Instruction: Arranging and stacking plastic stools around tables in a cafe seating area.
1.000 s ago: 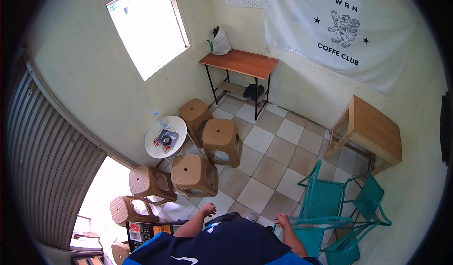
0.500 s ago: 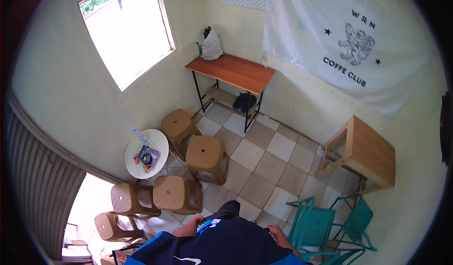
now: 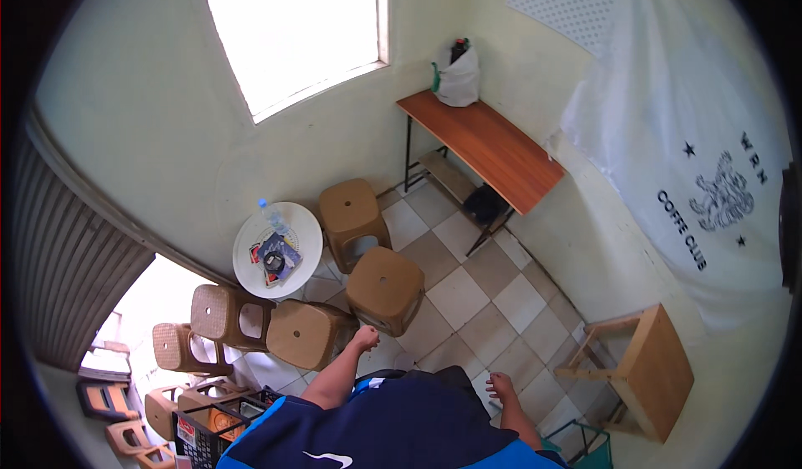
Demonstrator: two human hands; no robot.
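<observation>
My left hand [image 3: 365, 339] hangs in front of my body with its fingers curled in and nothing showing in them. Nearest to it are two brown plastic stools, one ahead [image 3: 384, 278] and one to its left [image 3: 298, 335]. On the right, my right hand [image 3: 501, 387] is held out over the tiled floor, its fingers loosely bent and apart, holding nothing. Beyond the stools stands a round white table [image 3: 244, 248] bearing a clear bottle with a blue cap [image 3: 272, 217], some printed booklets [image 3: 289, 253] and a black round object [image 3: 274, 262].
A red-brown narrow table [image 3: 493, 147] holds a white bag [image 3: 459, 82]. At the right wall leans a wooden table [image 3: 664, 377]; a teal chair [image 3: 595, 451] is below it. More stools [image 3: 213, 310], a black crate [image 3: 188, 436] and a doorway lie left.
My view has turned left, so the room shifts right and the teal chairs mostly leave the picture. Both hands have moved away from my body; the left arm is raised further forward.
</observation>
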